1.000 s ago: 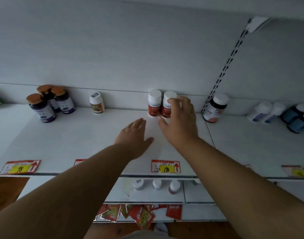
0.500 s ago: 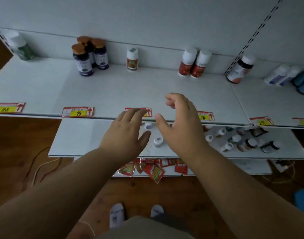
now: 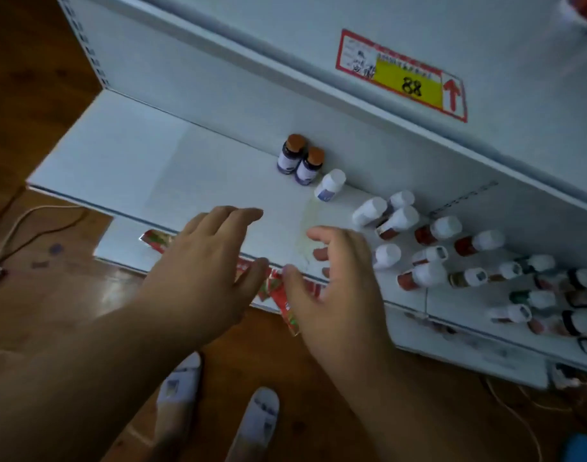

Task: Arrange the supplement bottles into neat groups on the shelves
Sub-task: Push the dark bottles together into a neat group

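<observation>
Both hands hang over the front edge of a low white shelf (image 3: 125, 155), neither grasping anything. The left hand (image 3: 205, 265) is released, its fingers straight and close together, reaching toward a bare stretch of the shelf. The right hand (image 3: 338, 288) is also released, with fingers loosely bent and spread, the thumb pointing left; it sits just beside a white-capped bottle (image 3: 387, 256) without clearly touching it. At the back of the shelf two dark bottles with brown caps (image 3: 300, 160) stand upright, touching each other. Just to their right a white bottle (image 3: 330, 185) stands alone. Farther right a loose scatter of bottles (image 3: 452, 248) fills the shelf in no order, most with white caps and several with red labels, some touching and some apart; those at the far right are blurred. Above, the edge of the next shelf carries a price tag (image 3: 402, 76) with a yellow field reading 88 and a red arrow. Below the hands, red packets (image 3: 282, 295) lie on a lower shelf near its front edge. The floor (image 3: 39, 78) is brown wood, and two feet in white socks (image 3: 219, 415) stand on it.
</observation>
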{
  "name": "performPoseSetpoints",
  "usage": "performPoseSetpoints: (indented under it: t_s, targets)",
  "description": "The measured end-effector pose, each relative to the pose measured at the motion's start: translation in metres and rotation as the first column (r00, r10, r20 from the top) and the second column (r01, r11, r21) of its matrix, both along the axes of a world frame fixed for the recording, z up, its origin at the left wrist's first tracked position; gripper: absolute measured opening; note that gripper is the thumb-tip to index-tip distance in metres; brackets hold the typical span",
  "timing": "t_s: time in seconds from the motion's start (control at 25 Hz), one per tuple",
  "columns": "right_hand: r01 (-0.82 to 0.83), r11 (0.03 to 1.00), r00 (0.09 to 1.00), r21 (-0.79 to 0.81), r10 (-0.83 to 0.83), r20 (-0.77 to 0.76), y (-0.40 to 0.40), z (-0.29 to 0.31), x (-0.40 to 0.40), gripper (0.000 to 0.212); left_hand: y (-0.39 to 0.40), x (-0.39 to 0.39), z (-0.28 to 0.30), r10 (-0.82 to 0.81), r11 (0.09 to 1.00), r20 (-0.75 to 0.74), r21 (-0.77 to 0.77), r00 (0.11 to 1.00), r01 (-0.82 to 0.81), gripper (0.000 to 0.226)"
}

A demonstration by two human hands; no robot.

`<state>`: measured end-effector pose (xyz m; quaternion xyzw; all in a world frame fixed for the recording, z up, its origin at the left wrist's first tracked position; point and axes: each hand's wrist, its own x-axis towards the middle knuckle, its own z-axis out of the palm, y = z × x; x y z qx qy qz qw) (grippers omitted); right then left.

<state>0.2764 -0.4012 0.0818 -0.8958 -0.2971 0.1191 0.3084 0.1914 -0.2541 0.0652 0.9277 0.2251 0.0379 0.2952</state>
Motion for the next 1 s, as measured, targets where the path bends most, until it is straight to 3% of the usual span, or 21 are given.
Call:
performPoseSetpoints:
  t_s: [0.2,0.28,0.48,0.64,0.76,0.92,1.0]
  targets:
    - [0.063,0.994,0.987,-0.093,-0.076,-0.141,0.049,-0.103,0.082,0.039,0.032,0.057,-0.087,0.216,0.972,0.095,-0.112,0.972,-0.205,0.055]
    - [0.041,0.989,0.991,-0.144,-0.058,-0.117,0.077,-0.138,0.119,0.040,0.048,0.078,-0.116,0.278,0.957,0.145,-0.132,0.950,-0.260,0.053]
    - [0.098,0.987,0.992,-0.129,-0.107,-0.062,0.141,-0.188,0.196,0.065,0.059,0.099,-0.172,0.306,0.943,0.167,-0.191,0.937,-0.274,0.053]
    - [0.202,0.967,0.946,-0.154,-0.233,-0.223,0.178,-0.201,0.222,0.047,0.071,0.105,-0.191,0.283,0.950,0.163,-0.185,0.945,-0.252,0.056]
    - [0.286,0.953,0.950,-0.098,-0.295,-0.104,0.191,-0.202,0.226,0.032,0.085,0.114,-0.194,0.288,0.947,0.166,-0.198,0.943,-0.255,0.056]
    - [0.179,0.948,0.968,-0.262,-0.122,0.219,0.188,-0.197,0.210,0.046,0.093,0.112,-0.193,0.291,0.939,0.113,-0.222,0.950,-0.261,0.061]
    - [0.119,0.985,0.984,-0.121,-0.101,0.149,0.175,-0.179,0.178,0.044,0.090,0.096,-0.184,0.277,0.935,0.053,-0.246,0.959,-0.257,0.071]
